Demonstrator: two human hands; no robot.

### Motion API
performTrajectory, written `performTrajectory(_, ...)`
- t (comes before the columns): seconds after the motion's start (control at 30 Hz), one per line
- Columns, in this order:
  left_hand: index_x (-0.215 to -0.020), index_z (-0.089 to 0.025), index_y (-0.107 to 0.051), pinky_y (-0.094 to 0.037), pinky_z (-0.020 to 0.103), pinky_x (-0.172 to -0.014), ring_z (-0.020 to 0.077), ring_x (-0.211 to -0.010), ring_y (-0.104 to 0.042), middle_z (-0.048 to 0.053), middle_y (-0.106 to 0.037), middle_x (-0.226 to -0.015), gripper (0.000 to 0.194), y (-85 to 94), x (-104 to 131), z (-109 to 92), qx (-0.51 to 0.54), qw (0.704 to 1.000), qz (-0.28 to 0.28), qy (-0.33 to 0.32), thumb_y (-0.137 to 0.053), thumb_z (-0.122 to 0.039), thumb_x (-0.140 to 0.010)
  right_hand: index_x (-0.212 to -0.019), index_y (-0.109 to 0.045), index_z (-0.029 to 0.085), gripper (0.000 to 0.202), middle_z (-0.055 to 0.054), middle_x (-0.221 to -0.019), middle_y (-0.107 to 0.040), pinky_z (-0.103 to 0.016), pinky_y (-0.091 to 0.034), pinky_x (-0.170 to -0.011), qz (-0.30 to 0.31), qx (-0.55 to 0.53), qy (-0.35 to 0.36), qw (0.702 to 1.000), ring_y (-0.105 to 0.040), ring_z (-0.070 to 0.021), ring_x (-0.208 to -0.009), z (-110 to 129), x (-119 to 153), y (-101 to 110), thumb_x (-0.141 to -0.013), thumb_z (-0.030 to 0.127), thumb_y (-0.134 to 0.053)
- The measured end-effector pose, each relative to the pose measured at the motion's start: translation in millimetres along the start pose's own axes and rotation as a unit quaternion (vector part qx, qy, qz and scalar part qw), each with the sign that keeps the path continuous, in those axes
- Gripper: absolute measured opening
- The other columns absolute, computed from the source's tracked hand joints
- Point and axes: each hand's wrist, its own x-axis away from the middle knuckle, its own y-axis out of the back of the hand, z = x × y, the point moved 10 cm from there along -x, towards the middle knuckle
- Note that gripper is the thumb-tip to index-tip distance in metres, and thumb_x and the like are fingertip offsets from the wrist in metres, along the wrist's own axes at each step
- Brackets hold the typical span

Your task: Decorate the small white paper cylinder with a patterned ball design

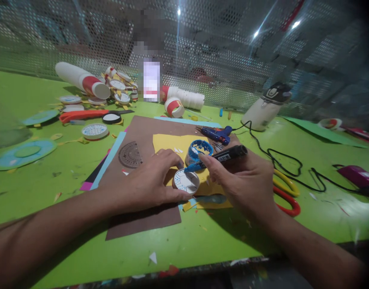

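My left hand (154, 172) is pinching the rim of a white disc (186, 184), thumb on the near side and fingers on the far left side. The disc is sitting at the centre of the work area, showing black lines and blue dots, the dots mostly on its left part. My right hand (247, 176) is gripping a black marker (226, 155) between thumb and fingers; its blue tip is pointing left, at the disc's far edge. A blue-rimmed container (199, 147) is standing just beyond the disc, on the far right. A yellow sheet (166, 141) is lying over a brown sheet (148, 222). A protractor (130, 154) is resting on the brown sheet, left. A blue glue gun (216, 135) is lying farther right, before a white bottle (261, 110).
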Motion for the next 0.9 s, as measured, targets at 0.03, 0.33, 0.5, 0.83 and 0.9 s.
performTrajectory(0.03,-0.102,-0.021,-0.056,-0.045,0.038,-0.078,0.0254,-0.091,-0.055,0.006,-0.06,-0.104,0.041,0.0,0,0,-0.003,1.0,0.001,0.002,-0.069,-0.05,-0.077,-0.068,-0.06,0.019,0.021,0.003,-0.06,-0.06,-0.025,-0.046,-0.053,0.002,-0.004,-0.005,1.0,-0.051,-0.0112,-0.053,-2,0,-1,-0.08,0.031,-0.073)
performTrajectory(0.33,-0.104,-0.02,-0.056,-0.044,0.039,-0.078,0.0259,-0.092,-0.054,0.006,-0.058,-0.104,0.043,-0.4,0,1,-0.005,1.0,0.005,0.002,-0.07,-0.049,-0.077,-0.063,-0.056,0.02,0.025,0.004,-0.053,-0.057,-0.024,-0.041,-0.049,0.015,0.03,0.008,0.999,-0.049,-0.0103,-0.048,4,-2,-1,-0.08,0.028,-0.071)
performTrajectory(0.5,-0.103,-0.019,-0.057,-0.044,0.04,-0.079,0.026,-0.092,-0.055,0.006,-0.059,-0.105,0.043,-0.8,0,1,-0.001,1.0,0.006,0.006,-0.071,-0.049,-0.076,-0.061,-0.055,0.02,0.027,0.005,-0.051,-0.057,-0.023,-0.041,-0.047,0.023,0.023,0.007,0.999,-0.05,-0.0096,-0.045,4,-3,-1,-0.081,0.029,-0.071)
performTrajectory(0.83,-0.103,-0.02,-0.056,-0.045,0.04,-0.081,0.0262,-0.096,-0.054,0.006,-0.059,-0.108,0.043,-1.1,0,4,0.0,1.0,-0.001,0.009,-0.071,-0.05,-0.075,-0.057,-0.058,0.019,0.031,0.004,-0.053,-0.057,-0.024,-0.038,-0.044,-0.014,0.006,0.0,1.0,-0.047,-0.0091,-0.045,2,-2,6,-0.08,0.032,-0.074)
performTrajectory(0.9,-0.104,-0.02,-0.056,-0.045,0.04,-0.081,0.0259,-0.097,-0.055,0.006,-0.058,-0.109,0.044,-1.6,1,5,-0.001,1.0,0.002,0.009,-0.071,-0.049,-0.075,-0.055,-0.058,0.02,0.032,0.004,-0.052,-0.056,-0.025,-0.038,-0.044,-0.041,-0.002,-0.015,0.999,-0.045,-0.0092,-0.043,2,-1,14,-0.08,0.034,-0.073)
